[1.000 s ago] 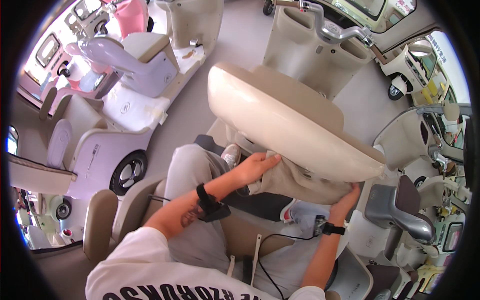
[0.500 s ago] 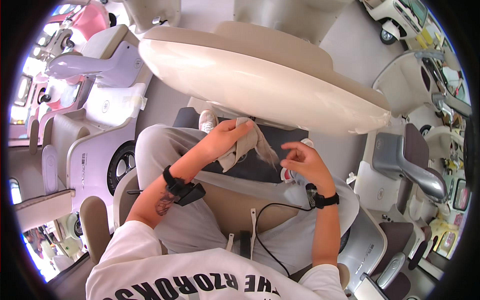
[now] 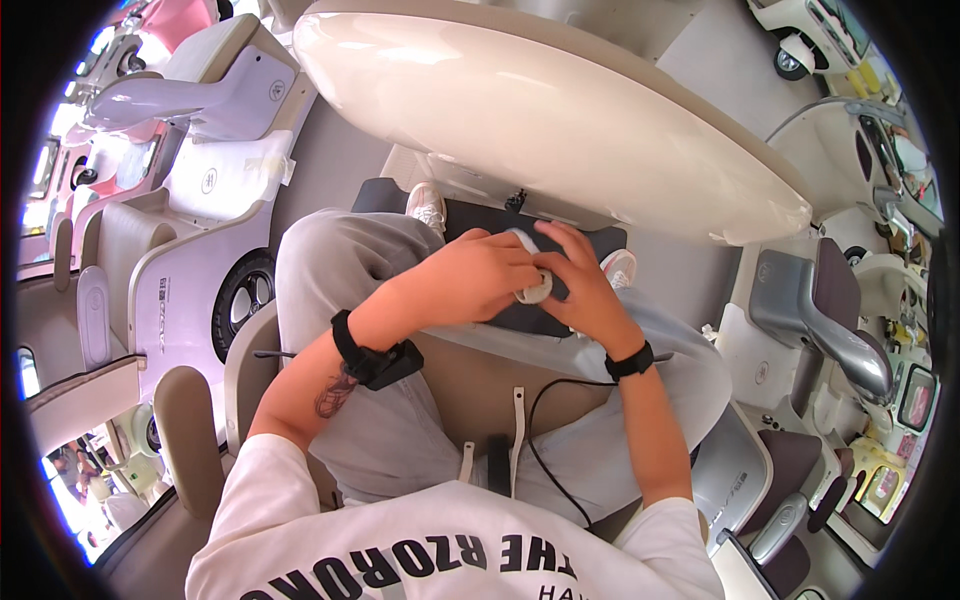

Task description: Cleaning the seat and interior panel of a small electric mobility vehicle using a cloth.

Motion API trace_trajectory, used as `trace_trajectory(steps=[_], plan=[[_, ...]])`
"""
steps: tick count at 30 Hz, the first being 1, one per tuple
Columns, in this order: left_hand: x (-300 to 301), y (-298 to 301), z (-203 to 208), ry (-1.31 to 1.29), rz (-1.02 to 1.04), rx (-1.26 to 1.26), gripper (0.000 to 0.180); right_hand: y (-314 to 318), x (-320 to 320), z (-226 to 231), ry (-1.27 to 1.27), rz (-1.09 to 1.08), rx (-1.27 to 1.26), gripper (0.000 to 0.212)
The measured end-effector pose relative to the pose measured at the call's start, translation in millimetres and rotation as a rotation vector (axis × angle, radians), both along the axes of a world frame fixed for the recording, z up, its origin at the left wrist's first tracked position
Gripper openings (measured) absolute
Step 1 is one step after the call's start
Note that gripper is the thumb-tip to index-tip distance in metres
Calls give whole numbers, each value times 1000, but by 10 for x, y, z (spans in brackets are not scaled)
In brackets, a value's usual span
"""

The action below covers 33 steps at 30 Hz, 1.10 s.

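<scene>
A crumpled beige cloth [image 3: 537, 288] is bunched between my two hands, in front of my knees and above the dark floor mat [image 3: 385, 195]. My left hand [image 3: 468, 278] grips it from the left with the fingers closed. From the right, my right hand [image 3: 588, 290] curls round the same cloth, thumb and fingers on its edge. Most of the cloth is hidden by the fingers. Just beyond the hands stands a large glossy cream curved panel [image 3: 540, 125]; neither hand touches it.
I sit on a tan seat [image 3: 470, 395] with a black cable [image 3: 540, 450] across my lap. A lilac small vehicle [image 3: 185, 270] with a black wheel [image 3: 243, 300] stands close on the left. To the right is a grey and white vehicle [image 3: 790, 310].
My right hand has come in from the right and taken hold of the cloth. The hanging cloth is now gathered into a bundle, and my left hand has shifted slightly right.
</scene>
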<state>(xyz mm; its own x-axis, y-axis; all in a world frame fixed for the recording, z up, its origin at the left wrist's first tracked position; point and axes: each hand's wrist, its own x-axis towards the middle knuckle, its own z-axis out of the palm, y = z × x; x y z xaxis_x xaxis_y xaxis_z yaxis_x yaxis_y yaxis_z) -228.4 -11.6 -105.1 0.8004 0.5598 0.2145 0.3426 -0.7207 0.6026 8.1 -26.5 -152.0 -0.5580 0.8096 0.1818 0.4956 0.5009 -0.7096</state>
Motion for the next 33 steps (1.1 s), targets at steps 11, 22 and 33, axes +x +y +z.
trace_trajectory(steps=[11, 22, 33], plan=[[156, 192, -26, -407, 207, -335, 26, 66, 294, 226, -34, 15, -564, 50], [-278, 148, 269, -765, 275, -577, 24, -411, 548, 710, 455, -57, -662, 47], [-558, 798, 1731, -420, 588, -91, 34, 76, 686, 2387, -235, -576, 496, 37]])
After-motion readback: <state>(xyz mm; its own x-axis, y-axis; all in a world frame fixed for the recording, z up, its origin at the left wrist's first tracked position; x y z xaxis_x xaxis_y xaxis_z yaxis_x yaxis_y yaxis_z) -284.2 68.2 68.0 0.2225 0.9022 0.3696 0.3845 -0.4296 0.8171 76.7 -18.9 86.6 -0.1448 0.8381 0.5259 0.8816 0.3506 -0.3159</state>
